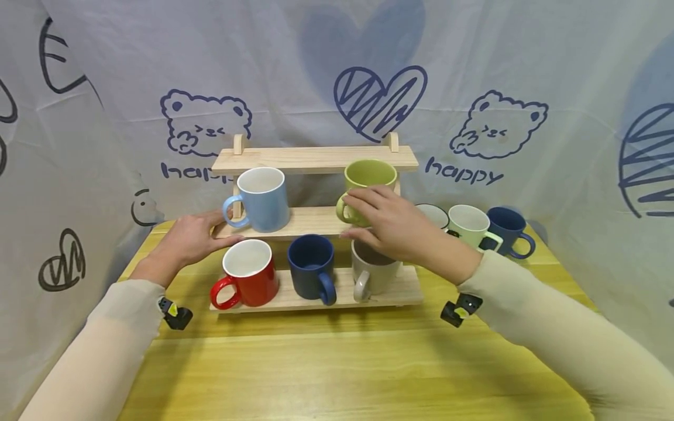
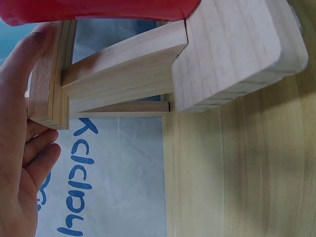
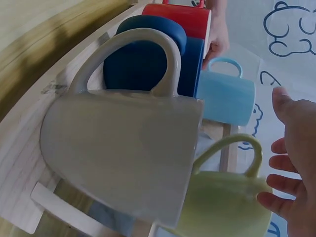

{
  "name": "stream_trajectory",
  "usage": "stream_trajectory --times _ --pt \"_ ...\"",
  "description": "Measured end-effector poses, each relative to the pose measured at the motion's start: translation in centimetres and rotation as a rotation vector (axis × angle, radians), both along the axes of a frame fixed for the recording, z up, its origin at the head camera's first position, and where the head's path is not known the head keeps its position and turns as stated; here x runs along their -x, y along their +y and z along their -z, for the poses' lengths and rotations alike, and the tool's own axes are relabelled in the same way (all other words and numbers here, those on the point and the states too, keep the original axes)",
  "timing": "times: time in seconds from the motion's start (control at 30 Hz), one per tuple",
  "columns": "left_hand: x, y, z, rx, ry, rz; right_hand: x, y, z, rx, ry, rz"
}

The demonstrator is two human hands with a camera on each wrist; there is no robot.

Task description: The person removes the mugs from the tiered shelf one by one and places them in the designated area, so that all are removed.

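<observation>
My left hand [image 1: 192,237] grips the left end of the middle board of a wooden shelf [image 1: 316,221], thumb on one side and fingers on the other in the left wrist view. On that board stand a light blue mug [image 1: 271,204] and an olive-green mug [image 1: 363,220]. My right hand [image 1: 392,222] is at the green mug, its fingers loosely bent and fingertips right at the rim in the right wrist view, thumb apart. Below, the bottom board carries a red mug [image 1: 258,286], a navy mug [image 1: 305,275] and a grey mug [image 1: 380,278], partly hidden by my right hand.
Right of the shelf, a white mug with a dark rim [image 1: 434,215], a pale green mug [image 1: 467,220] and a dark blue mug [image 1: 502,225] stand on the wooden table [image 1: 316,368]. The upper board [image 1: 316,156] spans above. A printed cloth [image 1: 295,70] hangs behind.
</observation>
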State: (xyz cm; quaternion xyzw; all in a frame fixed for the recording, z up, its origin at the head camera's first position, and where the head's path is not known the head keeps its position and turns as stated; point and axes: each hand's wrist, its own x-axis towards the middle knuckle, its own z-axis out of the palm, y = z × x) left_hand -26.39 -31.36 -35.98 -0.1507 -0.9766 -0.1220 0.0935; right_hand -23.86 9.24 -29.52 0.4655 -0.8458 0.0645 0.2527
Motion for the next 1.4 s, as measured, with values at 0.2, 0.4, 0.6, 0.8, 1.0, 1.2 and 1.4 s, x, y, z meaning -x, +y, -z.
stream_trajectory --times 0.2,0.4,0.6,0.8,1.0,1.2,1.4 --pt "0.0 -0.1 0.0 0.007 -0.021 0.0 0.5 -1.2 0.3 -0.026 0.031 0.026" --pt "0.1 0.0 0.0 0.011 -0.019 0.0 1.1 -1.6 0.5 -0.066 0.135 0.031" --pt "0.1 0.1 -0.1 0.014 -0.014 0.001 1.6 -1.1 0.8 -0.032 0.114 0.001" --pt "-0.1 0.2 -0.2 0.007 -0.029 -0.007 1.5 -0.2 0.8 0.038 0.06 -0.014" --pt "-0.1 0.0 -0.2 0.018 -0.04 -0.012 1.3 0.3 1.2 0.118 0.07 0.022" --pt "-0.2 0.0 -0.2 0.018 -0.049 -0.014 0.9 0.2 1.6 0.204 0.065 0.135" --pt "-0.1 0.2 -0.1 0.02 -0.039 -0.016 0.4 0.6 1.6 0.228 -0.016 0.302"
